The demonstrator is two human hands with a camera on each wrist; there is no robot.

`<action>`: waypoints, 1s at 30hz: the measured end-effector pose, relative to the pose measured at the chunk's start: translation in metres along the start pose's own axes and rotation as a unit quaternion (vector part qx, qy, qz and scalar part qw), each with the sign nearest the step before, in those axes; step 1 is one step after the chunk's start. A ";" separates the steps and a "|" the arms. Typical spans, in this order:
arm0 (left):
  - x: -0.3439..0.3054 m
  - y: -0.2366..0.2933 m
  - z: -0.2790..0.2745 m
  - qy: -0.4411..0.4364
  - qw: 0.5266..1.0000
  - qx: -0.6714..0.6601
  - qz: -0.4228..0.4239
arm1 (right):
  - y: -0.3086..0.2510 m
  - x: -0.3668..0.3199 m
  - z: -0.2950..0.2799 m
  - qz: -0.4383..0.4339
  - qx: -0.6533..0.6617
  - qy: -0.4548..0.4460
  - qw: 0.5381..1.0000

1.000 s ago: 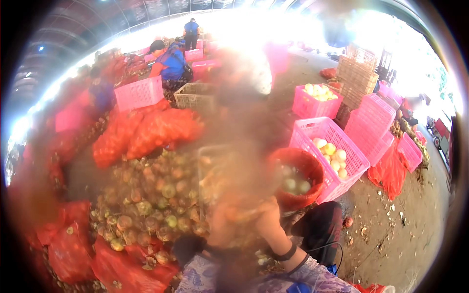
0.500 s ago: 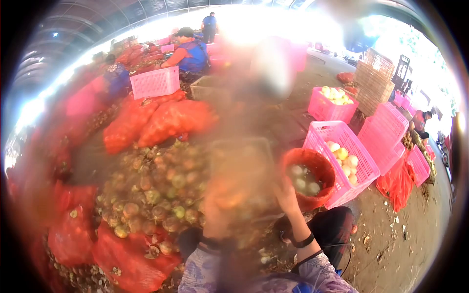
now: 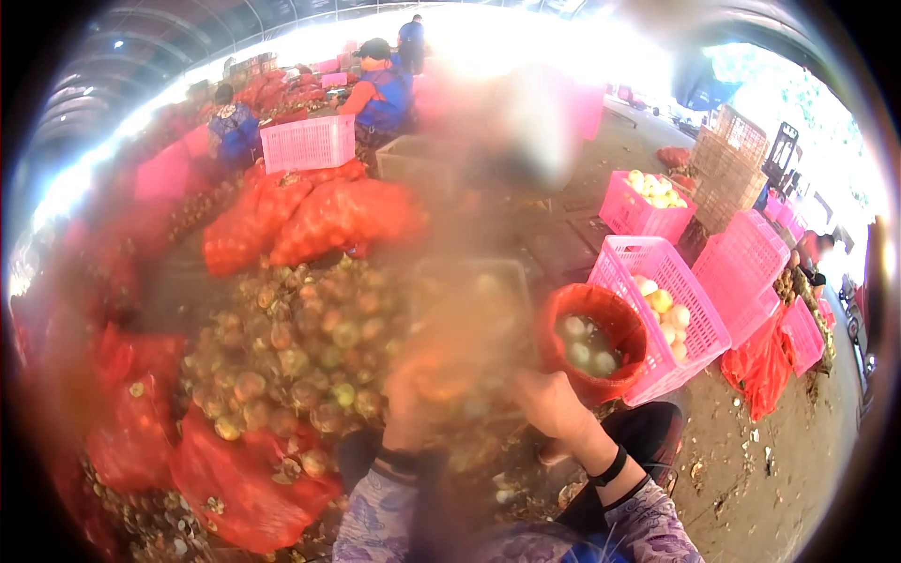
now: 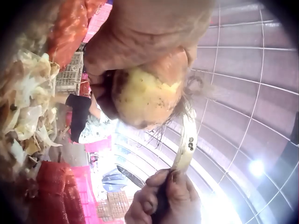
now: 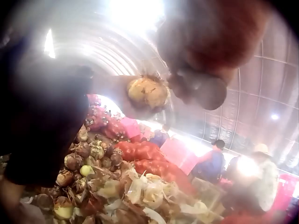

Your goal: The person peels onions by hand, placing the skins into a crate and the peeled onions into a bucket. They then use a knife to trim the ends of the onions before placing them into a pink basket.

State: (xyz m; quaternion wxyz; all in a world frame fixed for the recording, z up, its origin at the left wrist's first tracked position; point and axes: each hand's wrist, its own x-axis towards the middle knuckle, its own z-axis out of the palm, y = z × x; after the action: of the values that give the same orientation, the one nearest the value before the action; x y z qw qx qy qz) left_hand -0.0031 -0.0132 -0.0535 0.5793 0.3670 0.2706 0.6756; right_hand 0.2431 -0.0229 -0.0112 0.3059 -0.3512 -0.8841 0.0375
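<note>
My left hand [image 4: 145, 32] grips an onion [image 4: 149, 93] whose brown skin is partly off, baring a pale yellow patch. Facing it, my right hand [image 4: 166, 198] holds a knife [image 4: 187, 140] by its dark handle. The blade points up, right by the onion's stringy roots. In the right wrist view the same onion [image 5: 147, 92] sits in the left fingers, while the right hand [image 5: 210, 46] is blurred. The head view has the left hand [image 3: 408, 403] hazy and the right hand [image 3: 554, 403] beside a red bucket [image 3: 554, 319] with peeled onions inside.
Unpeeled onions [image 3: 291, 357] lie heaped at the left, near red mesh sacks [image 3: 244, 488]. Loose skins [image 5: 149, 191] pile up below the hands. A pink crate [image 3: 694, 361] with peeled onions stands right of the bucket. Other people [image 3: 380, 98] work farther back.
Half a second ago the right hand was stretched out at the red bucket's edge; now it has drawn back toward the left hand. The head view has also shifted slightly.
</note>
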 end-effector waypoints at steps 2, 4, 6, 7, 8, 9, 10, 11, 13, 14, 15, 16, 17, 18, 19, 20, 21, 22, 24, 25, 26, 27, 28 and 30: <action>-0.001 0.004 0.002 -0.017 0.999 -0.020 -0.033 | -0.019 0.014 -0.026 -0.033 -0.039 -0.014 0.999; 0.001 0.003 0.001 -0.023 0.999 0.019 -0.029 | -0.035 0.029 -0.048 -0.063 -0.077 -0.026 0.995; -0.003 0.008 0.007 -0.002 0.997 -0.031 -0.074 | -0.043 0.037 -0.060 -0.063 0.012 -0.023 0.998; -0.006 0.010 0.010 0.018 0.990 -0.078 -0.120 | -0.040 0.036 -0.060 -0.062 0.011 -0.025 0.998; -0.002 0.000 0.000 0.018 0.989 -0.079 -0.121 | -0.033 0.033 -0.059 -0.077 -0.002 -0.045 0.996; 0.005 -0.017 -0.018 0.004 0.989 -0.086 -0.123 | -0.029 0.031 -0.060 -0.091 -0.016 -0.065 0.994; 0.007 -0.019 -0.020 -0.009 0.988 -0.094 -0.125 | -0.027 0.030 -0.063 -0.089 -0.016 -0.066 0.994; 0.007 -0.023 -0.021 -0.009 0.987 -0.096 -0.127 | -0.025 0.032 -0.067 -0.121 -0.037 -0.081 0.989; 0.009 -0.025 -0.017 -0.032 0.994 -0.054 -0.084 | -0.022 0.034 -0.073 -0.150 -0.058 -0.097 0.982; 0.007 -0.015 -0.010 -0.033 0.994 -0.055 -0.085 | -0.020 0.035 -0.077 -0.159 -0.044 -0.113 0.980; 0.002 -0.004 -0.005 -0.030 0.989 -0.071 -0.127 | -0.018 0.035 -0.079 -0.168 -0.028 -0.129 0.977; -0.001 0.003 -0.002 -0.026 0.982 -0.087 -0.168 | -0.017 0.033 -0.079 -0.167 -0.029 -0.129 0.977; -0.001 0.004 -0.002 -0.026 0.982 -0.087 -0.168 | -0.015 0.030 -0.078 -0.133 -0.009 -0.148 0.980; -0.001 0.004 -0.001 -0.035 0.980 -0.086 -0.174 | -0.013 0.029 -0.078 -0.099 0.012 -0.167 0.981; -0.002 0.004 -0.001 -0.043 0.979 -0.084 -0.180 | -0.014 0.029 -0.078 -0.098 0.013 -0.167 0.981; -0.002 -0.002 -0.006 -0.043 0.979 -0.084 -0.181 | -0.016 0.029 -0.080 -0.083 0.033 -0.164 0.982; -0.001 -0.011 -0.012 -0.051 0.976 -0.088 -0.194 | -0.018 0.029 -0.083 -0.068 0.053 -0.161 0.983; -0.001 -0.010 -0.010 -0.058 0.972 -0.093 -0.207 | -0.022 0.031 -0.088 -0.067 0.054 -0.160 0.983; -0.004 -0.007 -0.006 -0.056 0.970 -0.085 -0.220 | -0.030 0.036 -0.098 -0.061 0.066 -0.166 0.982; -0.004 -0.001 -0.001 -0.055 0.969 -0.078 -0.229 | -0.030 0.033 -0.095 -0.062 0.064 -0.164 0.982; -0.003 0.002 0.002 -0.057 0.969 -0.080 -0.225 | -0.030 0.028 -0.091 -0.059 0.062 -0.135 0.987; -0.003 0.003 0.003 -0.065 0.970 -0.080 -0.219 | -0.029 0.023 -0.086 -0.055 0.061 -0.107 0.991; -0.005 0.006 0.006 -0.073 0.971 -0.078 -0.216 | -0.026 0.017 -0.084 -0.055 0.061 -0.108 0.991; -0.008 0.012 0.013 -0.078 0.974 -0.085 -0.196 | -0.016 0.006 -0.082 -0.027 -0.012 -0.167 0.986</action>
State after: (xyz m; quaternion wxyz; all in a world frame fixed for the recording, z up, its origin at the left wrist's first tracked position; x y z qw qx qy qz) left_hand 0.0010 -0.0236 -0.0379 0.7490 0.3080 0.2325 0.5386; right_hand 0.2761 -0.0430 0.0627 0.1506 -0.3197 -0.9324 0.0765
